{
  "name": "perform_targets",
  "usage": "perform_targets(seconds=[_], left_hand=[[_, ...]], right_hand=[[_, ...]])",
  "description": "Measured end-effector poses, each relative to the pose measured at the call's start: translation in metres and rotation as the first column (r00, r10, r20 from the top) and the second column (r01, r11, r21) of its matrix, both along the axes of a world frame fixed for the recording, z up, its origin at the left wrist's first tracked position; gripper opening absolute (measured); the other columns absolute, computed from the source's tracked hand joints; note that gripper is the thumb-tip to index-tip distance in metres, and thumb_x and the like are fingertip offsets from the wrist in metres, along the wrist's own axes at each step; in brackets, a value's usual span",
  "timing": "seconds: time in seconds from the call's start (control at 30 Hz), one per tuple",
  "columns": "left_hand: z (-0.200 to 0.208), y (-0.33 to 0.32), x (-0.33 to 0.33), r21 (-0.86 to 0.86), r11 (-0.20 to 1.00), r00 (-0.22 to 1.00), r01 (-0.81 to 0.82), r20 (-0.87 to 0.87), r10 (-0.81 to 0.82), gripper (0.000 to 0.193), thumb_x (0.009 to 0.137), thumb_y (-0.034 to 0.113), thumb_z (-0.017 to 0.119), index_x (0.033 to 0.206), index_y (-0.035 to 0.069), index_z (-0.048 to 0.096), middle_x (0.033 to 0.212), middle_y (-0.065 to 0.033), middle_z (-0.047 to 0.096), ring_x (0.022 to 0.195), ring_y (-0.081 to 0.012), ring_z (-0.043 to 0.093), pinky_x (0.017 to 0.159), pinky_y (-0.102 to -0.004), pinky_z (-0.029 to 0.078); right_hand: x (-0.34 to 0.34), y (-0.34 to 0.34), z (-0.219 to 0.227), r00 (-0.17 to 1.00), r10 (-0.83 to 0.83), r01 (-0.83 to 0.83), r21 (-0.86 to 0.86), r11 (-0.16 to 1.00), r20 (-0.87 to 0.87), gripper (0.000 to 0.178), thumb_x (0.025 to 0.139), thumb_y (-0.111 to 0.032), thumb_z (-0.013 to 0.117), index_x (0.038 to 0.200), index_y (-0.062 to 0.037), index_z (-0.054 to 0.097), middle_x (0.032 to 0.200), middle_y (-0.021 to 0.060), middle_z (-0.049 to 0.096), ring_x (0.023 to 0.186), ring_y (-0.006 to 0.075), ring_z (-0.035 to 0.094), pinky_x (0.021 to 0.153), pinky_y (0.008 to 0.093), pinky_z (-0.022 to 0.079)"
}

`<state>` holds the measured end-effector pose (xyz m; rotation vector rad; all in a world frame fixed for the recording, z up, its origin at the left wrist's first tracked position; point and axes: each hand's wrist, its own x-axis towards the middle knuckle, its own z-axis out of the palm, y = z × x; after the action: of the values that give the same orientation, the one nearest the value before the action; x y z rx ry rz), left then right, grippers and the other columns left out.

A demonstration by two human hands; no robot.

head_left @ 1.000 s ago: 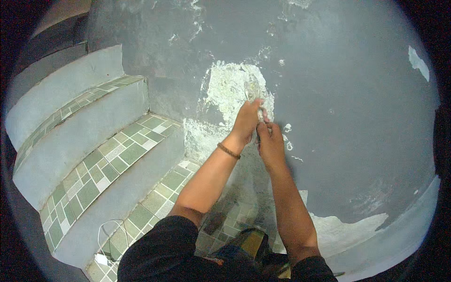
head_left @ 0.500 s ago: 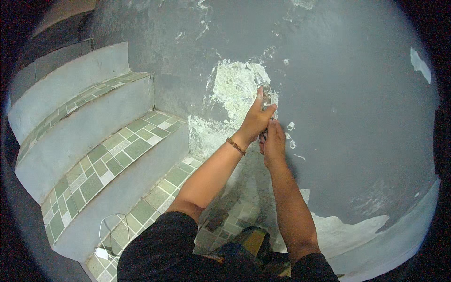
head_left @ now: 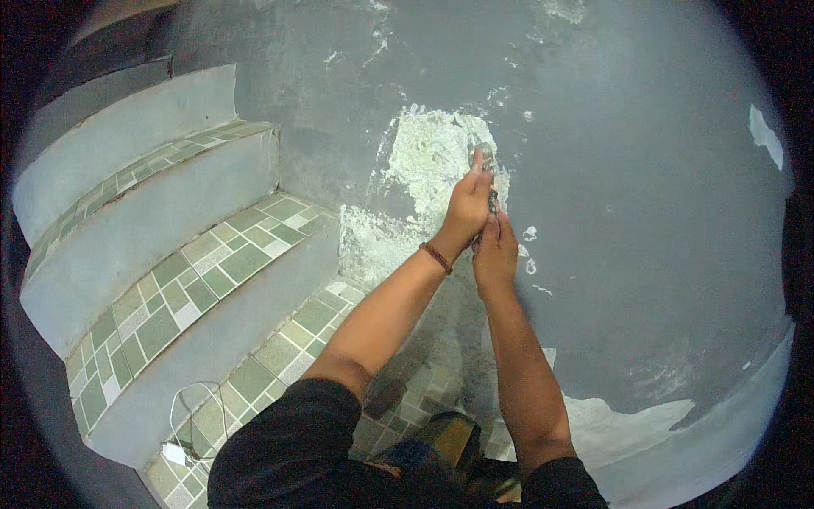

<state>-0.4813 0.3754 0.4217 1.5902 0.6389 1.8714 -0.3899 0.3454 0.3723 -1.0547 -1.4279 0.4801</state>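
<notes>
Both hands are closed round one slim scraper (head_left: 482,159), its flat greyish end against the pale, flaking patch (head_left: 428,157) on the dark grey wall. My left hand (head_left: 468,208) is the higher one, with a finger stretched along the tool towards the blade. Just below and to the right, my right hand (head_left: 496,253) grips the lower part, and its fingers hide most of the handle. A brown beaded bracelet (head_left: 437,257) circles my left wrist.
Tiled steps (head_left: 203,271) with grey risers climb on the left. A white cable with a plug-like white block (head_left: 175,454) lies on the lowest tiled surface. Small chipped spots (head_left: 530,233) dot the wall right of my hands. Bare pale plaster (head_left: 623,424) shows low on the right.
Both hands and the scraper have shifted slightly up and right along the patch. My left thumb now lies closer along the tool. The view has moved a little too.
</notes>
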Motion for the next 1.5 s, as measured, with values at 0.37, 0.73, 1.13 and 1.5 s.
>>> perform_targets(seconds=[0.37,0.73,1.13,1.5], left_hand=[[-0.006,0.007,0.004,0.019,1.000,0.995,0.019,0.099,-0.021,0.056,0.103,0.022,0.047,0.156,0.011,0.033,0.091,-0.0017,0.056,0.079,-0.0103,0.051,0.075,-0.0253,0.047],[-0.006,0.016,-0.001,0.017,0.999,0.997,0.048,0.063,-0.049,0.053,0.104,0.021,0.044,0.155,0.009,0.035,0.086,0.0010,0.054,0.075,-0.0084,0.049,0.071,-0.0253,0.046],[0.007,0.010,-0.005,-0.075,0.995,0.994,0.062,0.089,-0.055,0.053,0.103,0.021,0.045,0.153,0.005,0.037,0.087,-0.0035,0.058,0.079,-0.0127,0.057,0.071,-0.0293,0.049],[0.036,0.001,-0.024,-0.178,0.984,0.991,0.028,0.133,-0.005,0.049,0.100,0.022,0.044,0.142,-0.003,0.048,0.087,-0.0110,0.063,0.076,-0.0171,0.058,0.073,-0.0313,0.050]], right_hand=[[0.004,0.013,-0.015,0.998,0.049,-0.046,0.069,0.997,-0.042,0.052,0.103,-0.036,0.047,0.134,0.0056,0.052,0.129,0.0279,0.060,0.120,0.0409,0.059,0.101,0.0437,0.045],[-0.004,0.010,-0.008,0.994,0.067,-0.054,0.143,0.988,-0.085,0.033,0.107,-0.029,0.046,0.122,-0.0013,0.057,0.081,-0.0030,0.051,0.066,0.0051,0.045,0.054,0.0230,0.036],[-0.003,0.008,0.007,0.998,0.053,-0.053,-0.019,0.998,-0.015,0.057,0.102,-0.041,0.043,0.134,0.0057,0.053,0.125,0.0295,0.061,0.119,0.0423,0.058,0.102,0.0451,0.042],[-0.028,0.016,0.035,0.962,0.254,-0.232,0.194,0.953,-0.098,0.031,0.104,-0.032,0.047,0.108,-0.0041,0.061,0.076,-0.0035,0.051,0.066,0.0052,0.046,0.057,0.0233,0.038]])
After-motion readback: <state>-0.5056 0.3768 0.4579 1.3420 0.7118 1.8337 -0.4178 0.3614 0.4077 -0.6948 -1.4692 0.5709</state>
